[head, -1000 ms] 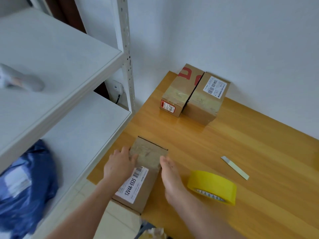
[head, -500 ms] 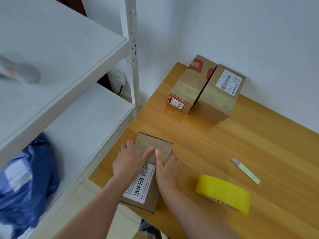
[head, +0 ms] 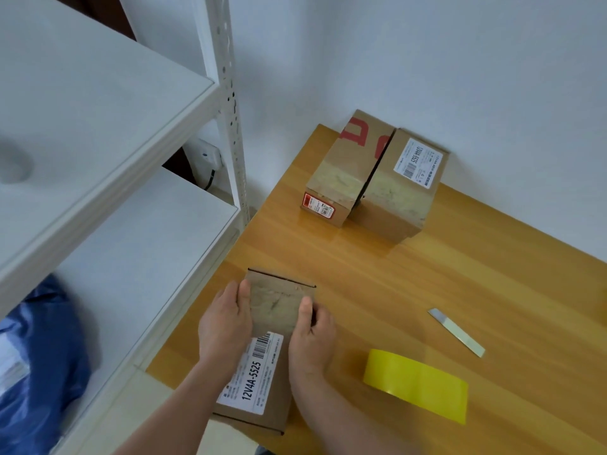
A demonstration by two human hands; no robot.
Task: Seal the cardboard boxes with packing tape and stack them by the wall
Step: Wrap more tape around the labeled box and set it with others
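Head view: a small brown cardboard box with a white barcode label (head: 276,307) sits at the near left corner of the yellow wooden table (head: 460,274), its near end overhanging the edge. The left hand (head: 223,326) and right hand (head: 312,339) clasp its sides, thumbs on the taped top. Two sealed brown boxes (head: 348,172) stand against the wall. If the grip loosens, the box could tip to the floor. A bare metal blade (head: 456,333) lies nearby.
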